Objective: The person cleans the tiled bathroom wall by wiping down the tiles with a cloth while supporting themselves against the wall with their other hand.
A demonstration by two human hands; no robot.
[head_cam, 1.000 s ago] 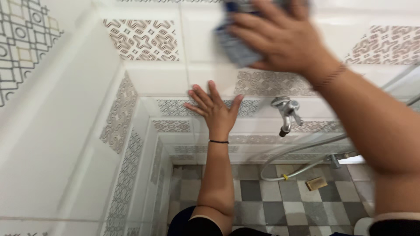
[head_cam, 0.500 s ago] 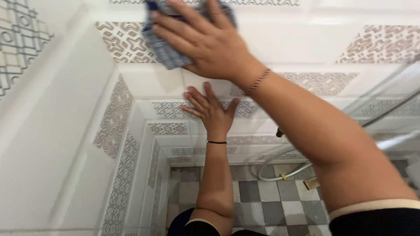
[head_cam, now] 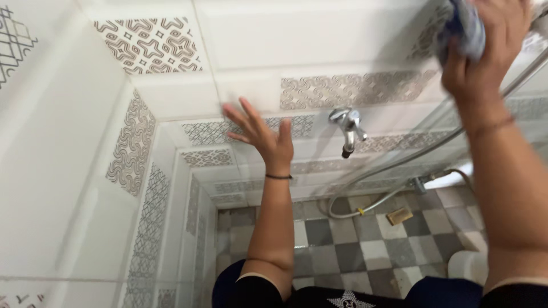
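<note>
The right hand (head_cam: 494, 48) squeezes a bunched blue cloth (head_cam: 462, 28) against the white tiled wall (head_cam: 319, 40) to rub it. The left hand (head_cam: 262, 134), fingers spread wide and holding nothing, presses flat on the wall for balance.

White wall tiles (head_cam: 319, 40) cover the far wall, broken by bands of grey patterned tiles (head_cam: 354, 90). The left wall (head_cam: 51, 171) is white too, with patterned panels running down it. A chrome tap (head_cam: 347, 128) juts from the far wall. Below lies a checkered floor (head_cam: 365, 245) in grey and white squares, with a hose (head_cam: 365, 206) curled across it. The light is even and soft.
</note>
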